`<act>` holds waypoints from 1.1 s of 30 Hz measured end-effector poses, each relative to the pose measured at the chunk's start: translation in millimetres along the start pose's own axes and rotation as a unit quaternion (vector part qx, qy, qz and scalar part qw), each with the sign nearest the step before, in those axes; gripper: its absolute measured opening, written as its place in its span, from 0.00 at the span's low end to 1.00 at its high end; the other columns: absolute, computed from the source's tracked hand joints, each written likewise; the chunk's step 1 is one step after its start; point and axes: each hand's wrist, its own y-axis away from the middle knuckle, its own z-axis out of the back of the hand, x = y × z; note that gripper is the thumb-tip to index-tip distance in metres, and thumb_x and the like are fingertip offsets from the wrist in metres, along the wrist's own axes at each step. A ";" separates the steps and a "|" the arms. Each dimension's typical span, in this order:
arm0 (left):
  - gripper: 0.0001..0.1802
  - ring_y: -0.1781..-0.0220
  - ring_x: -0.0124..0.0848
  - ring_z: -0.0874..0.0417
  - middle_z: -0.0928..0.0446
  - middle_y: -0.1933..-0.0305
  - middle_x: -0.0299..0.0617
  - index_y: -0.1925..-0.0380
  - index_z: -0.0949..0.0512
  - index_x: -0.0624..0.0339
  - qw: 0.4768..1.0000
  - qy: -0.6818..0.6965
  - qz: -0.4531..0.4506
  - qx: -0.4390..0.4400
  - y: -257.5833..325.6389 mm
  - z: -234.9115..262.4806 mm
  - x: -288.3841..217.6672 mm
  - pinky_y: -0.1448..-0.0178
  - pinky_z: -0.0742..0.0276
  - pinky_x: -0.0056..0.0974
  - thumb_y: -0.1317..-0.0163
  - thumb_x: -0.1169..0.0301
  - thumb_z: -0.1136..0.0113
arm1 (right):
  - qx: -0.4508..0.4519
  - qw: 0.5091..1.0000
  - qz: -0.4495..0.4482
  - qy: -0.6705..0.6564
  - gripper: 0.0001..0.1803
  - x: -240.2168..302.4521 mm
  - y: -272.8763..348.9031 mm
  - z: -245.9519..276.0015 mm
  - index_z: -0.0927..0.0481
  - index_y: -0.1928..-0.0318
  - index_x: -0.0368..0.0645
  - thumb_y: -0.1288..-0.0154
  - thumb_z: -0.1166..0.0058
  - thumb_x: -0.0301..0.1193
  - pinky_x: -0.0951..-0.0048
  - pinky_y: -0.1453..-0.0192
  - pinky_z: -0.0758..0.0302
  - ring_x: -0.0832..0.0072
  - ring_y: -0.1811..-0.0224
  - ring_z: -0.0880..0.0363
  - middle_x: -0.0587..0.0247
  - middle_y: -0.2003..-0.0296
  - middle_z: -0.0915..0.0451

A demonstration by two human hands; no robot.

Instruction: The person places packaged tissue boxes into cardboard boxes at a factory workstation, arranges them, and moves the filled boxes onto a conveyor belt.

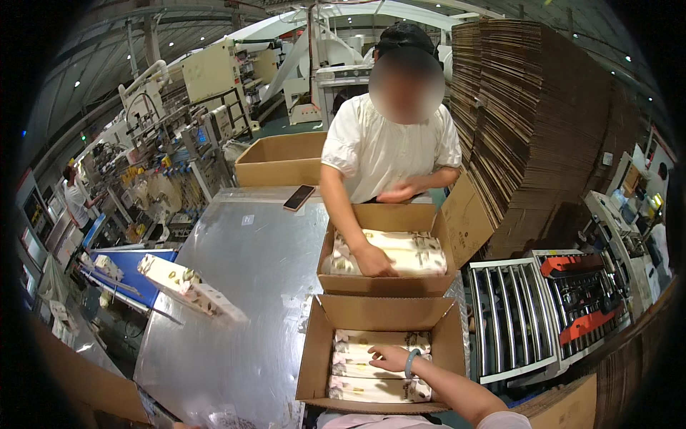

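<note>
Settling cream, floral-printed soft packs (379,390) into an open brown cardboard carton (310,357).

The right hand (389,358), a pale blue-green bangle (410,364) at its wrist, lies over the packs inside the nearer carton with fingers loosely spread, gripping nothing that shows; whether it presses on them cannot be told. No left hand can be made out, so its grip is unknown. The step looks like levelling a layer; the next move probably calls for lifting clear and fetching the long, cream floral pack (187,287) on the silver metal table (239,250), well apart to the left. Opposite, a co-worker's hand (376,262) reaches into a second brown carton (382,286).
</note>
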 end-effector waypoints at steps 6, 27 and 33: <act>0.08 0.69 0.30 0.25 0.24 0.68 0.39 0.69 0.26 0.61 0.872 0.381 -0.306 0.029 107.2 80.6 -159.4 0.65 0.29 0.35 0.48 0.75 0.37 | 0.143 0.946 0.084 -0.280 0.26 63.3 12.1 6.6 0.35 0.39 0.40 0.32 0.54 0.40 0.74 0.48 0.27 0.72 0.46 0.26 0.58 0.46 0.26; 0.14 0.69 0.42 0.23 0.21 0.62 0.47 0.59 0.24 0.63 0.759 0.183 -0.611 0.134 270.0 -65.5 -332.1 0.63 0.27 0.40 0.48 0.80 0.41 | -0.182 0.803 -0.327 -0.464 0.05 -97.2 -44.8 -46.2 0.24 0.73 0.39 0.47 0.39 0.23 0.78 0.76 0.29 0.80 0.79 0.27 0.62 0.77 0.21; 0.15 0.73 0.40 0.25 0.21 0.65 0.44 0.59 0.24 0.63 0.737 0.148 -0.652 0.093 263.0 -88.0 -328.9 0.67 0.30 0.38 0.50 0.82 0.41 | -0.268 0.832 -0.327 -0.358 0.07 -164.6 -62.7 -106.7 0.23 0.73 0.40 0.48 0.40 0.29 0.75 0.71 0.27 0.79 0.75 0.25 0.66 0.77 0.21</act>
